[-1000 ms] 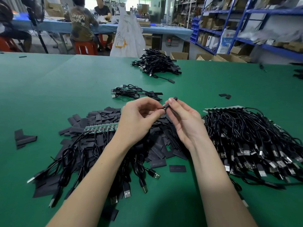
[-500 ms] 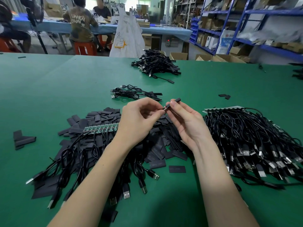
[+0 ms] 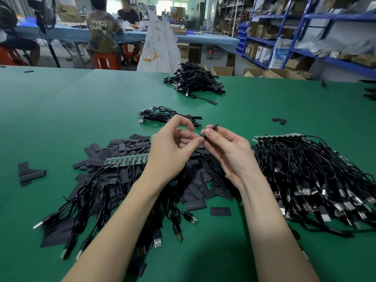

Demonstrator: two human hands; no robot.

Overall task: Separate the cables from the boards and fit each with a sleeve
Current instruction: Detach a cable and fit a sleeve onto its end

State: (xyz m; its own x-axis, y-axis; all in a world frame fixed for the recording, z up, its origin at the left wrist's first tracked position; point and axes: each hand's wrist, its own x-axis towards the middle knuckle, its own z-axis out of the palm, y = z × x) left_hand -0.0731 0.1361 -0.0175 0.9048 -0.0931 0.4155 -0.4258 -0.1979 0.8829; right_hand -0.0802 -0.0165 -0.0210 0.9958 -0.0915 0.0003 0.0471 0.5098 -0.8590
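My right hand (image 3: 227, 151) pinches a short black sleeve (image 3: 211, 128) between thumb and fingers, its far end sticking up and to the right. My left hand (image 3: 173, 147) meets it fingertip to fingertip and pinches the cable end at the sleeve's near mouth; the cable itself is hidden behind my hands. Below my hands lies a heap of flat black sleeves (image 3: 199, 186). A green board strip (image 3: 126, 160) with black USB cables (image 3: 101, 192) soldered to it lies to the left.
A big bundle of black cables on boards (image 3: 317, 180) lies at the right. A few finished cables (image 3: 162, 116) sit just beyond my hands, a larger pile (image 3: 195, 82) farther back. Loose sleeves (image 3: 28, 174) lie at the left. People sit at a far table.
The sleeve has tilted a little more to the right and my left hand's upper fingers have lifted and spread. Both hands stay in the same place.
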